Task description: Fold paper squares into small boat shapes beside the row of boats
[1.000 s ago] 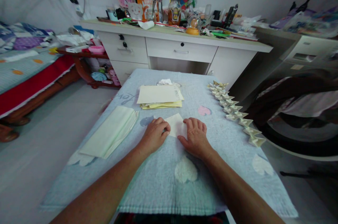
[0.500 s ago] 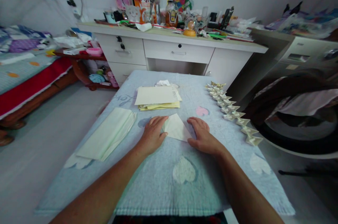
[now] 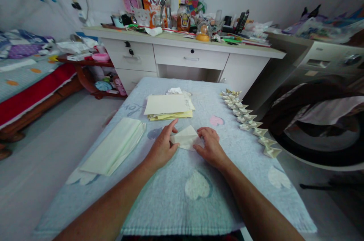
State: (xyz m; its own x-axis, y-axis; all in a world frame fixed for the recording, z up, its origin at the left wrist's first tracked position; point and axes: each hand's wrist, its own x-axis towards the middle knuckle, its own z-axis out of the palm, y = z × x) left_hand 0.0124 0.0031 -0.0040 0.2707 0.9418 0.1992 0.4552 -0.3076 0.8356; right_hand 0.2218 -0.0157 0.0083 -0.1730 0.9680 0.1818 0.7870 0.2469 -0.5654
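Observation:
A small sheet of folded pale paper (image 3: 186, 137) lies between my two hands over the cloth-covered table, with a raised peak at its far side. My left hand (image 3: 164, 144) holds its left corner, the thumb along the near edge and the index finger lifted away. At the right corner, my right hand (image 3: 211, 144) grips the paper between thumb and curled fingers. Beyond the hands sits a stack of cream and yellow paper sheets (image 3: 166, 104). Long folded pale green papers (image 3: 113, 146) lie left of my left hand.
A row of folded paper pieces (image 3: 250, 125) runs along the table's right side. Crumpled white paper (image 3: 174, 91) sits behind the stack. The blue patterned tablecloth (image 3: 159, 203) covers the table. A cluttered white desk (image 3: 176, 53) stands beyond, a washing machine (image 3: 321, 59) to the right.
My right hand has moved left toward the left hand. The paper's outline has changed, its right part now folded up. My left index finger has lifted.

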